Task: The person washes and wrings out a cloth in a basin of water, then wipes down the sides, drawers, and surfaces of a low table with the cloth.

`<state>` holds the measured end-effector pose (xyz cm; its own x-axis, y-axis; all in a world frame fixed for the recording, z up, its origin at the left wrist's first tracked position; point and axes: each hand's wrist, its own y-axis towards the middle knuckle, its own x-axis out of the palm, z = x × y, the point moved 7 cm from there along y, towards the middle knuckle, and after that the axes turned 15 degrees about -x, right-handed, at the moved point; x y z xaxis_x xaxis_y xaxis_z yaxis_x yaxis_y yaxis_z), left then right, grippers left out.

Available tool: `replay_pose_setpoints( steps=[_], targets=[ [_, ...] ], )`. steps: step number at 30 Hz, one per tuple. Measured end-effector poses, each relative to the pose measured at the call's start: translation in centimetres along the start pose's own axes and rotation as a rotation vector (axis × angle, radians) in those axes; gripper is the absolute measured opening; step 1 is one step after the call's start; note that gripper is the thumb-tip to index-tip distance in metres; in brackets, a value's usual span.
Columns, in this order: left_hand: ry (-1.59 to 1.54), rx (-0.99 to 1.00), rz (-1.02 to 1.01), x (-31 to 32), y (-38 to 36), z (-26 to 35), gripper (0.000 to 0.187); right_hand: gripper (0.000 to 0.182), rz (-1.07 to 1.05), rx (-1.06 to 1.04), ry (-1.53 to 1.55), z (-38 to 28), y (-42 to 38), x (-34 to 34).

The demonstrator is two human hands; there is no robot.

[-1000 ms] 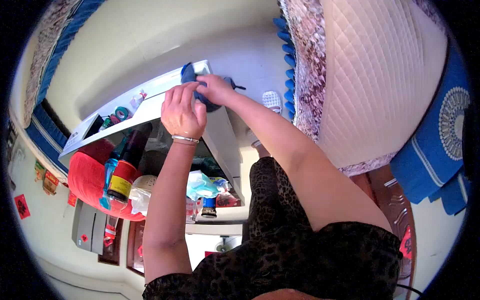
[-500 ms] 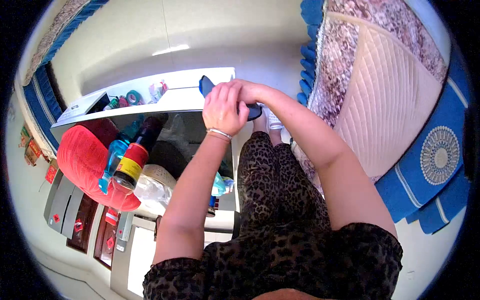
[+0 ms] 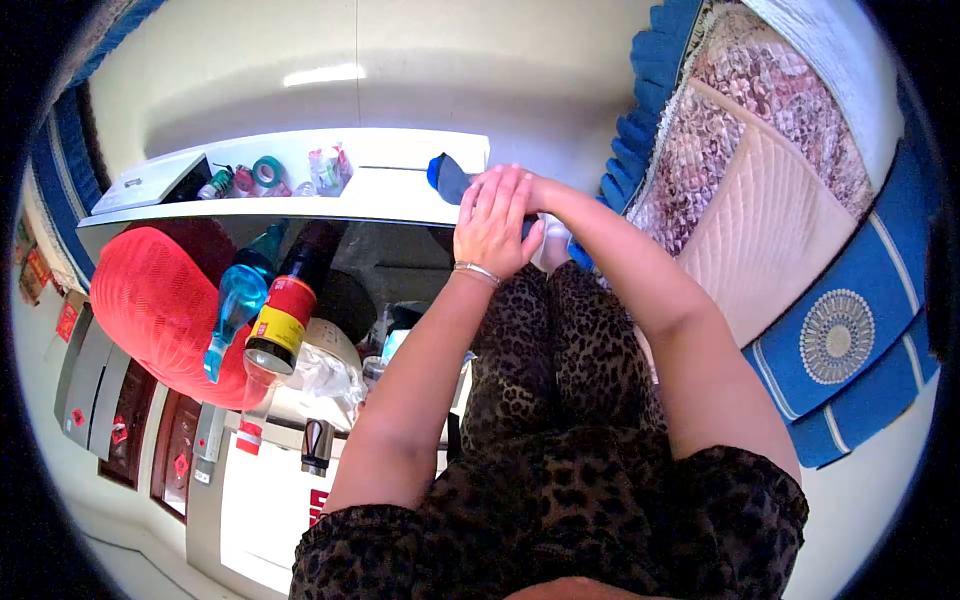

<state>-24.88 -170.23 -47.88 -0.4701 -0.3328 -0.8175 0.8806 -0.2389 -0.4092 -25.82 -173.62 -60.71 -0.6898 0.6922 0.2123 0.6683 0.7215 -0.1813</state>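
My left hand, with a bracelet at the wrist, lies over a dark grey thing with a blue edge beside the table's white side. One end of that thing sticks out past my left fingers; its kind cannot be made out. The left fingers lie close together over it, with the thumb apart. My right hand meets the left hand from the other side. Its fingers are mostly hidden behind the left hand, so their grip does not show.
The dark tabletop holds a blue spray bottle, a dark bottle with a red and yellow label and a red mesh cover. An open drawer contains tape rolls. A bed stands at right.
Both hands and the dark grey thing have shifted slightly right in view. My left fingers look straighter over it. The camera view has turned a little, moving the table and bed.
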Motion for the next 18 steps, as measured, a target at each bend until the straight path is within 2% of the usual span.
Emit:
replay_pose_setpoints(
  steps=[1,2,5,10,11,13,15,16,17,18],
  targets=[
    [0.004,-0.008,-0.006,0.1,-0.1,-0.1,0.059,0.031,0.011,-0.033,-0.063,0.4,0.6,-0.2],
    [0.013,-0.007,-0.025,0.4,-0.2,-0.2,0.06,0.034,-0.138,0.141,-0.281,4.0,2.5,0.8],
    [0.057,-0.042,-0.03,0.3,-0.1,-0.7,0.061,0.036,-0.066,0.115,-0.404,1.0,6.1,0.9],
    [-0.086,0.023,0.008,-0.5,-0.4,-0.5,0.062,0.039,-0.091,0.351,-0.332,2.5,6.1,-0.3],
    [-0.106,0.026,0.008,-0.5,-0.6,-0.6,0.06,0.043,-0.111,0.342,-0.215,3.6,5.6,-0.1],
    [-0.154,0.034,0.014,-0.3,-0.8,-0.6,0.056,0.048,-0.098,0.344,0.129,0.0,4.4,-1.2],
    [-0.167,0.183,-0.062,-0.5,-0.8,0.1,0.039,0.04,-0.18,0.24,0.289,-2.1,2.6,-1.3],
    [-0.196,0.226,-0.115,0.0,-1.1,0.2,0.035,0.051,-0.299,0.189,0.086,-2.7,1.9,-1.6],
    [-0.224,0.269,-0.168,0.6,-1.5,0.2,0.032,0.038,-0.299,0.083,0.09,-3.7,1.9,-1.2],
    [-0.261,0.253,-0.082,0.0,-1.2,0.2,0.032,0.04,-0.346,0.067,0.038,-4.1,2.6,-1.1]
  ],
)
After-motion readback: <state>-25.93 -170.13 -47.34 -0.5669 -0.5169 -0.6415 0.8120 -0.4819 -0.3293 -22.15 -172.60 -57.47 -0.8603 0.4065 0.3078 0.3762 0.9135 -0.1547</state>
